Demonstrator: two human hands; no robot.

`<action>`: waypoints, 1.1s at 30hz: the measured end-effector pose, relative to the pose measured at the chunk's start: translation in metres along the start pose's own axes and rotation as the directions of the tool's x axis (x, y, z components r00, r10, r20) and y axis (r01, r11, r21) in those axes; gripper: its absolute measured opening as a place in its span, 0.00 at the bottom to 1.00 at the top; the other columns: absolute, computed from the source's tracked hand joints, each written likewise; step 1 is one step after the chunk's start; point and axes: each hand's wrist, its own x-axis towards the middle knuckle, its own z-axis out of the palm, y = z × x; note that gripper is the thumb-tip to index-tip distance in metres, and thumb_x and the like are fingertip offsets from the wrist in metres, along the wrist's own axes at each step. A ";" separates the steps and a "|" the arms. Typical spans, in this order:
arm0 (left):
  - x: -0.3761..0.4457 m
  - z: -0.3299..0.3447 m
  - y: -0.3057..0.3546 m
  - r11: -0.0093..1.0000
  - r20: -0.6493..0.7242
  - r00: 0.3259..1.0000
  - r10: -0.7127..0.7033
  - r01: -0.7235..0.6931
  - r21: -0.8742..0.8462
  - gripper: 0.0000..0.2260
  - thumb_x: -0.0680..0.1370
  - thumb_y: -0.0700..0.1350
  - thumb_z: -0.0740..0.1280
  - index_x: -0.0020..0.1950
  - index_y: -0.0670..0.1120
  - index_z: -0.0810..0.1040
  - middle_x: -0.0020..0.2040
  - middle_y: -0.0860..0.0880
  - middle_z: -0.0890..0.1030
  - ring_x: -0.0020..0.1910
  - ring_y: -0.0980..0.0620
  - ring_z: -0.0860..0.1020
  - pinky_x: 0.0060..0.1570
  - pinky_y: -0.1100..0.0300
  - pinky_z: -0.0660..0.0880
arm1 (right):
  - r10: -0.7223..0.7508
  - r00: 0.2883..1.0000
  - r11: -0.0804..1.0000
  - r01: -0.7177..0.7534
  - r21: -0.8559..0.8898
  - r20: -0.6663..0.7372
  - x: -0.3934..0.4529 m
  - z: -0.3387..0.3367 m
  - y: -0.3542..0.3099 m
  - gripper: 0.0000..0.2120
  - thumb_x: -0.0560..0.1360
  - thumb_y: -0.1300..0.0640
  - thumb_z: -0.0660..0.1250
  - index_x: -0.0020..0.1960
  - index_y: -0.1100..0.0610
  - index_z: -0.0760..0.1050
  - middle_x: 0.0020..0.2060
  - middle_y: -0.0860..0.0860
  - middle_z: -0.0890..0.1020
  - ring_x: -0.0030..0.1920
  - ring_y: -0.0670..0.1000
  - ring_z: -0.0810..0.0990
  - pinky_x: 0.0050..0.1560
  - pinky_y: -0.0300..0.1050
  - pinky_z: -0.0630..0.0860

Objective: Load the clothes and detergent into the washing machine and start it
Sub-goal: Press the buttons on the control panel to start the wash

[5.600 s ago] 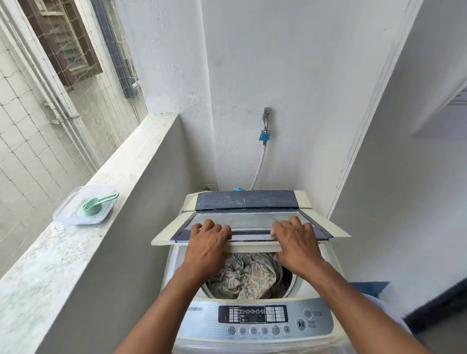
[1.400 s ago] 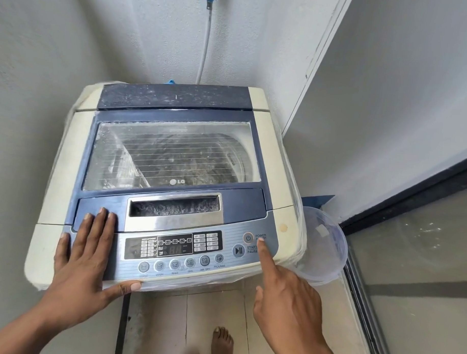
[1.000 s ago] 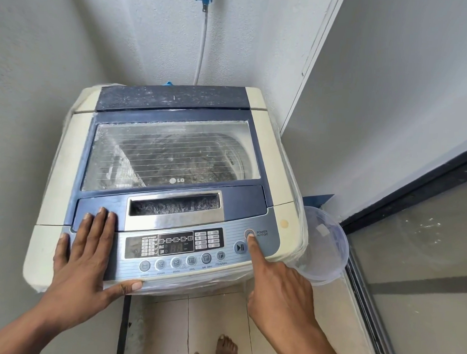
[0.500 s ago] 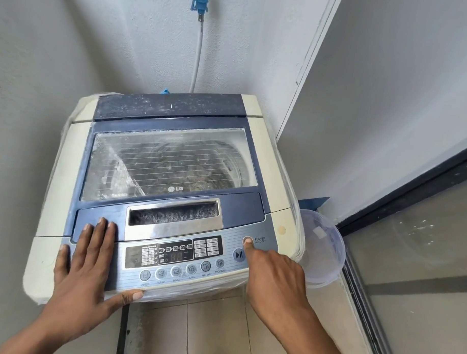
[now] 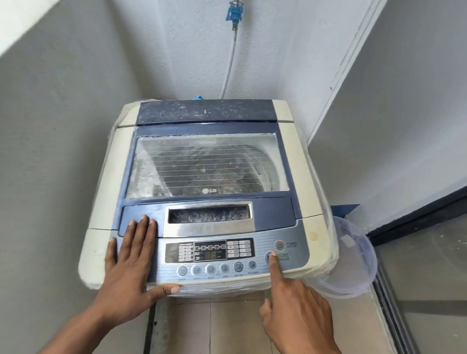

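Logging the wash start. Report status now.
Left hand flat on control panel, empty. Right hand index on start/pause button. Lid shut, display lit. Nothing in the way.

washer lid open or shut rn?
Shut. The lid lies flat on the washing machine, clothes dimly visible through its window.

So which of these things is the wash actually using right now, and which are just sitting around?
In use:
washing machine, lid shut
control panel
start button under the right hand forefinger
left hand, flat on the machine
water hose

Lying about:
clear plastic tub on the floor
glass door
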 end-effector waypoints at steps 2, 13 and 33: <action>-0.001 -0.003 0.001 1.000 0.008 1.000 -0.008 0.008 0.002 0.60 0.67 0.85 0.52 0.85 0.49 0.36 0.85 0.52 0.34 0.84 0.49 0.33 0.81 0.35 0.40 | -0.005 1.000 1.000 0.005 -0.014 0.014 -0.002 -0.001 -0.007 0.44 0.81 0.44 0.62 0.85 0.50 0.36 0.54 0.48 0.83 0.51 0.49 0.84 0.48 0.44 0.80; 0.000 -0.002 0.002 1.000 -0.026 1.000 0.004 -0.005 -0.020 0.60 0.68 0.82 0.57 0.84 0.51 0.30 0.83 0.54 0.28 0.82 0.50 0.28 0.80 0.39 0.32 | -0.047 0.995 0.999 0.046 0.022 0.085 -0.005 -0.003 -0.051 0.41 0.81 0.42 0.60 0.84 0.50 0.39 0.61 0.47 0.82 0.60 0.52 0.83 0.57 0.48 0.78; -0.001 -0.001 0.006 0.998 -0.052 0.999 0.005 -0.009 -0.062 0.60 0.68 0.81 0.58 0.85 0.49 0.36 0.85 0.52 0.33 0.84 0.49 0.33 0.81 0.34 0.39 | -0.203 0.961 0.946 0.242 0.215 -0.187 0.007 0.025 -0.064 0.30 0.73 0.49 0.70 0.75 0.50 0.71 0.52 0.47 0.81 0.51 0.51 0.81 0.50 0.47 0.82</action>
